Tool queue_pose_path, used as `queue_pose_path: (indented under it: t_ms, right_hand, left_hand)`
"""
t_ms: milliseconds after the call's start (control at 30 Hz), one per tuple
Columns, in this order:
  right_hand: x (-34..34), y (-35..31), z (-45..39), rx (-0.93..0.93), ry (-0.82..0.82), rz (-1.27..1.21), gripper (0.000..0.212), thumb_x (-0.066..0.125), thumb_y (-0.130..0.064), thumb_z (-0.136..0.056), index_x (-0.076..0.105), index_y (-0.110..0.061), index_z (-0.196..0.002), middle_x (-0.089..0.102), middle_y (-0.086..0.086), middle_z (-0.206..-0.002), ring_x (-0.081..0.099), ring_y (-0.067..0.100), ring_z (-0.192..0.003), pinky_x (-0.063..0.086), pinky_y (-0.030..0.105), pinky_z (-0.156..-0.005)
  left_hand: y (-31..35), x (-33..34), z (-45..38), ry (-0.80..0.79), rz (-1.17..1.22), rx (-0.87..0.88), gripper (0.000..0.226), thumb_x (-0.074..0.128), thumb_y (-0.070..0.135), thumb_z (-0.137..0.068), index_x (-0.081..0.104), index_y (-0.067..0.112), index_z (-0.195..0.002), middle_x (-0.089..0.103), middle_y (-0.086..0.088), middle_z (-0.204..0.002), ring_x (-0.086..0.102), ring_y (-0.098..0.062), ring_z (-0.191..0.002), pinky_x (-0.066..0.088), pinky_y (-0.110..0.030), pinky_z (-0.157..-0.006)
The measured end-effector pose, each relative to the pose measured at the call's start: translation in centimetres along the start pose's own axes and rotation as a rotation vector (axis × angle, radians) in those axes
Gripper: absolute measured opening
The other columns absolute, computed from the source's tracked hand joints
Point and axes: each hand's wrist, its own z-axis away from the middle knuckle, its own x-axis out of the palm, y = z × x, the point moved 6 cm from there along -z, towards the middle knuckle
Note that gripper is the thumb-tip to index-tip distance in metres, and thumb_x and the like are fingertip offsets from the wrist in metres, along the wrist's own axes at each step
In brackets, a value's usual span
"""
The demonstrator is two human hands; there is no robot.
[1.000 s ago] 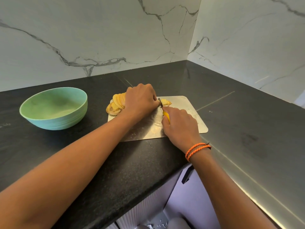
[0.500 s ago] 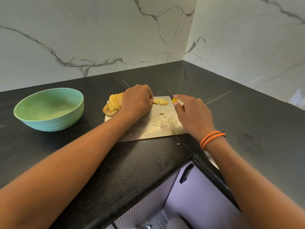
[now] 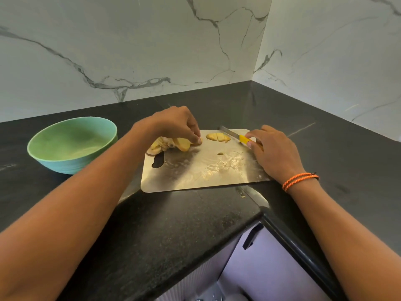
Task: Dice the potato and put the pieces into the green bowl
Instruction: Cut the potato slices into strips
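Bowl (image 3: 71, 144), green and empty, sits at left on the table (image 3: 173, 224). Your left hand (image 3: 173, 124) now pinches the next potato slices (image 3: 173, 144); your right hand (image 3: 275, 148), gripping the knife (image 3: 236, 136), has drawn back from fresh dice (image 3: 218, 137).

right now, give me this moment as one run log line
left hand pinches potato slice | right hand holds knife | cut pieces on board | bowl without potato

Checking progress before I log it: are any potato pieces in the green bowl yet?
No, the green bowl holds no pieces; the cut potato pieces lie on the cutting board.
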Motion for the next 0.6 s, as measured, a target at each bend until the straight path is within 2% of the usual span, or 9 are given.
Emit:
queue_pose_path:
  t_ms: [100,233,367,467,600]
  right_hand:
    - [0.6,-0.6,-0.4,-0.043,-0.046,-0.002,0.029,0.053,-0.027,-0.105,0.064,-0.03,-0.132,0.054,-0.003,-0.104,0.057,0.022,-0.099,0.054,0.046,-0.079]
    - [0.5,-0.5,-0.4,-0.11,-0.064,-0.071,0.03,0.054,-0.019,-0.104,0.066,-0.029,-0.13,0.054,-0.002,-0.1,0.053,0.02,-0.097,0.049,0.045,-0.084]
    - [0.3,-0.5,0.3,-0.179,-0.094,-0.121,0.028,0.055,-0.019,-0.104,0.068,-0.031,-0.126,0.055,-0.008,-0.101,0.051,0.015,-0.095,0.05,0.046,-0.085]
    - [0.5,-0.8,0.8,-0.216,-0.108,-0.143,0.027,0.055,-0.02,-0.104,0.068,-0.033,-0.125,0.056,-0.009,-0.104,0.053,0.015,-0.099,0.051,0.048,-0.087]
    - [0.4,-1.4,1.3,-0.265,-0.137,-0.183,0.026,0.054,-0.023,-0.105,0.068,-0.036,-0.123,0.058,-0.011,-0.109,0.054,0.014,-0.103,0.051,0.046,-0.091]
  left_hand:
    - [0.2,0.4,-0.2,0.032,-0.018,0.005,0.012,0.089,0.036,-0.083,0.081,0.034,-0.092,0.075,0.015,-0.093,0.068,-0.011,-0.093,0.06,-0.043,-0.086]
    - [0.4,0.6,-0.2,0.063,0.026,0.012,0.011,0.088,0.025,-0.085,0.078,0.03,-0.087,0.075,0.01,-0.09,0.068,-0.014,-0.092,0.059,-0.039,-0.083]
    - [-0.1,0.1,-0.2,0.159,0.073,-0.022,0.007,0.083,0.017,-0.09,0.077,0.02,-0.092,0.074,0.002,-0.09,0.069,-0.018,-0.091,0.055,-0.03,-0.075]
    - [-0.5,0.1,-0.5,0.262,0.074,-0.058,0.011,0.082,0.016,-0.091,0.073,0.022,-0.087,0.071,0.003,-0.087,0.068,-0.017,-0.086,0.048,-0.026,-0.066]
    - [-0.7,-0.3,-0.5,0.35,0.107,-0.081,0.012,0.083,0.017,-0.09,0.073,0.023,-0.088,0.069,0.004,-0.086,0.067,-0.015,-0.083,0.048,-0.026,-0.065]
